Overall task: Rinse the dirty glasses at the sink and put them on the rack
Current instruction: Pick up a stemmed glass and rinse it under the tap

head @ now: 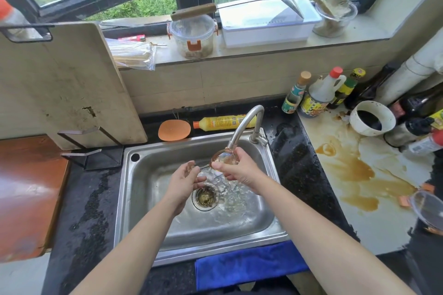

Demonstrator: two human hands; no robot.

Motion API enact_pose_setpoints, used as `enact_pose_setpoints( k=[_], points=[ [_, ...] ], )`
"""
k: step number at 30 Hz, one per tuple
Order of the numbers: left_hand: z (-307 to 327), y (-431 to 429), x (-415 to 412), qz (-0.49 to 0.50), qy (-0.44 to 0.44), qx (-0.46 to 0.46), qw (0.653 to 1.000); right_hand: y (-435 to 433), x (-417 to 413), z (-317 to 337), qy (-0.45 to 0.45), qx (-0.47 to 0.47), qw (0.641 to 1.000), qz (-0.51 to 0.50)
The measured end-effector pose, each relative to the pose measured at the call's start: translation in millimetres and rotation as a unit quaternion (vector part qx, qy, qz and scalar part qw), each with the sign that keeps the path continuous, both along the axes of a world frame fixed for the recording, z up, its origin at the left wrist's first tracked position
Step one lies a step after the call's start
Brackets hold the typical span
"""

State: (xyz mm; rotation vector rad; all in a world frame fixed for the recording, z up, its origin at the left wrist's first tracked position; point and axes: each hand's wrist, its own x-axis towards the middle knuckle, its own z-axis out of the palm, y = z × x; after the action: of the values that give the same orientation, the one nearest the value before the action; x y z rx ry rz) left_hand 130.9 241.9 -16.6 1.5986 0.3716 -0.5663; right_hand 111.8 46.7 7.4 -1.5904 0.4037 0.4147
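A clear stemmed glass [224,157] lies on its side under the faucet [247,124], over the steel sink [148,199]. My right hand [239,169] grips its bowl right below the spout. My left hand [184,182] pinches the foot of the glass at the other end, and the thin stem shows between the two hands. Water runs over the glass and splashes beside the drain [205,196]. A black metal rack [96,152] stands left of the sink and holds a large cutting board [67,84].
A blue cloth [249,263] hangs over the sink's front edge. On the right counter are a brown spill [354,170], a white bowl of dark sauce [371,118], several bottles [316,96] and a clear vessel [429,208] at the edge. A yellow bottle [223,122] lies behind the faucet.
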Motion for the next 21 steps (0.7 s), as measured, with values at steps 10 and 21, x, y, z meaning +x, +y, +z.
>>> enact_pose_setpoints(
  k=[10,21],
  points=[
    [1.6,1.7,-2.0,0.011,0.006,-0.005,1.000,3.2,2.5,7.7,-0.022,0.029,0.999,-0.008],
    [2.5,4.0,-3.1,0.015,-0.006,0.013,1.000,4.8,0.9,0.5,-0.014,0.000,0.999,-0.034]
  ],
)
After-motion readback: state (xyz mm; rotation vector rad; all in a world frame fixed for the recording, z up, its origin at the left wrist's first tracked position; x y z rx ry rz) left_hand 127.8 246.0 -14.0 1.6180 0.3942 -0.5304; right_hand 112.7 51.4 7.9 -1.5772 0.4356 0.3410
